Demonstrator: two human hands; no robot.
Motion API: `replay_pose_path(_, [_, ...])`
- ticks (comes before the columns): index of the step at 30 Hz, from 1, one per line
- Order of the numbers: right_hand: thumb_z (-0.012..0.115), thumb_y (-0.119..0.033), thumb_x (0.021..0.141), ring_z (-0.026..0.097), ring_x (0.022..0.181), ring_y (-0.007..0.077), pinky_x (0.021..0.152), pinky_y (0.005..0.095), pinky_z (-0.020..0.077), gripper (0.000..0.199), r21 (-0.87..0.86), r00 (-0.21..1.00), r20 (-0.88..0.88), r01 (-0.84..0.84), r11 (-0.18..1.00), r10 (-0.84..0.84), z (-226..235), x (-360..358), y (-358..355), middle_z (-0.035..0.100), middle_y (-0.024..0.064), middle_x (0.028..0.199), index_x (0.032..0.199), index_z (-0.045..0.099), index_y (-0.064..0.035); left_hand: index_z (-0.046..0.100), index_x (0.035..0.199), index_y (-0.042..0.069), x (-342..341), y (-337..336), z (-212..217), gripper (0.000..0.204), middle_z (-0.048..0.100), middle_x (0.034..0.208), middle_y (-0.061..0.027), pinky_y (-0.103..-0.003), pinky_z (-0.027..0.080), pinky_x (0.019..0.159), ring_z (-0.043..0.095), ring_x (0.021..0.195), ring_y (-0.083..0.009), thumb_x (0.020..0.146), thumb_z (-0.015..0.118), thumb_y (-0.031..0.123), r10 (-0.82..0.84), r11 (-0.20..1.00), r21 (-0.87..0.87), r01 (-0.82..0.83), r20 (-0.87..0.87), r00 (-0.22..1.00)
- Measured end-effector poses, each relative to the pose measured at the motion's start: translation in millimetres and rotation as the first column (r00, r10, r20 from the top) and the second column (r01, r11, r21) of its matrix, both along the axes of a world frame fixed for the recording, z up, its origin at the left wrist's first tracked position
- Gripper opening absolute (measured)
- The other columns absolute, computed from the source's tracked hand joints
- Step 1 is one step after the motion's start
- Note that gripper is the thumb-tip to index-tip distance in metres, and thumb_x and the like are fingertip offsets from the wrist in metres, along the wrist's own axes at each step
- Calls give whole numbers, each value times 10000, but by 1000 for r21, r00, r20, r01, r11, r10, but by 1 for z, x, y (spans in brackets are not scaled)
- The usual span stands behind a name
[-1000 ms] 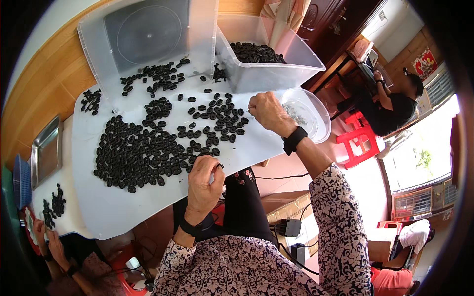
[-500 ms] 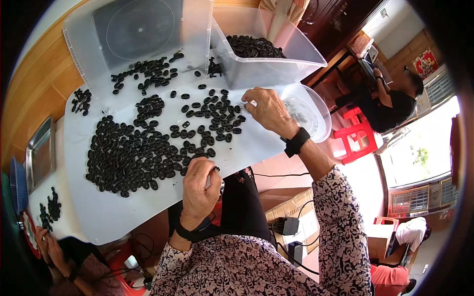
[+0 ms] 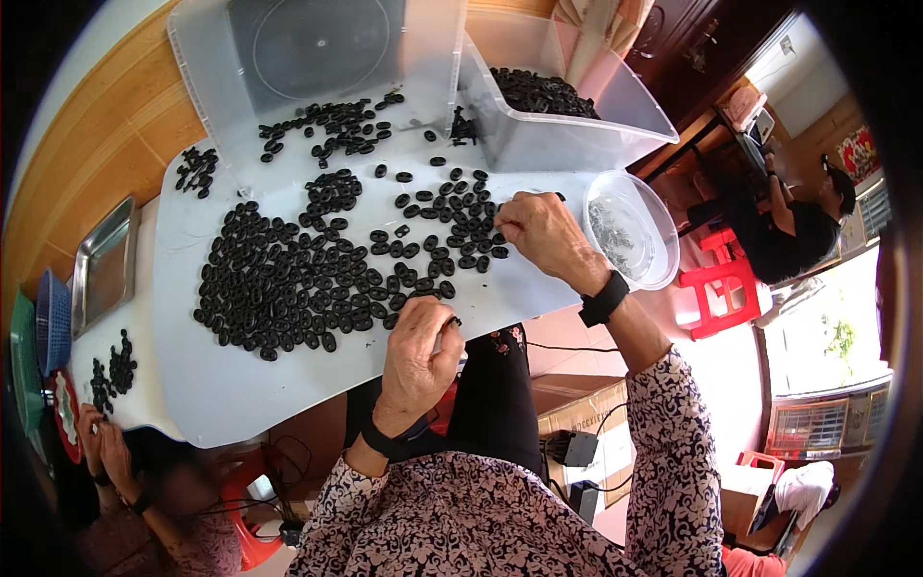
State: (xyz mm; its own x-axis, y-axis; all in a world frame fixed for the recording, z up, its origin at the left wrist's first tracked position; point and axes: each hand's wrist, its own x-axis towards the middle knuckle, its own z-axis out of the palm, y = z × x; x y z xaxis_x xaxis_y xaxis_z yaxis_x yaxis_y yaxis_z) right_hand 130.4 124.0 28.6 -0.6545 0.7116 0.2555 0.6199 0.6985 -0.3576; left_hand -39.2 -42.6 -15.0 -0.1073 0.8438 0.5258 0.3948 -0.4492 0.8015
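At table edge (image 3: 288,410) | left hand (image 3: 418,354) pinching black piece (image 3: 454,321) | right hand (image 3: 550,238), grip unclear | bare tabletop (image 3: 511,290) between

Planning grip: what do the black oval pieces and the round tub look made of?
Black oval pieces: likely moulded plastic, possibly rubber, satin; they share one shape with soft highlights.
Round tub: probably smooth translucent plastic; its pale wall lets light through.

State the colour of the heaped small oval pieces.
The small oval pieces are black, clearest in the head view.
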Motion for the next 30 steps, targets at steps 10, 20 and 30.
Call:
replay_pose_path(10, [596,-71,776,599,703,384,649,462,480,73,-42,978,-130,-173,984,166,15,-65,-17,598,174,702,755,610,-3,534,913,-49,-3,-2,-4,164,552,794,-178,-426,473,725,556,818,-373,755,570,-70,-3,1000,-13,4,42,999])
replay_pose_path(20, [599,-44,806,599,584,306,581,367,484,78,-123,983,-85,-171,978,161,13,-95,5,621,166,682,828,656,3,535,911,-50,-2,1,-4,160,561,793,-194,-443,480,734,565,827,-398,756,564,-73,-5,1000,1,5,36,999])
replay_pose_path(30, [669,-105,802,495,481,177,504,317,434,121,-199,972,-233,-2,980,-46,8,-46,-36,569,115,575,778,655,13,537,898,-54,-2,1,-3,150,575,790,-191,-428,480,689,568,783,-381,752,564,-73,-14,1000,2,14,20,1000])
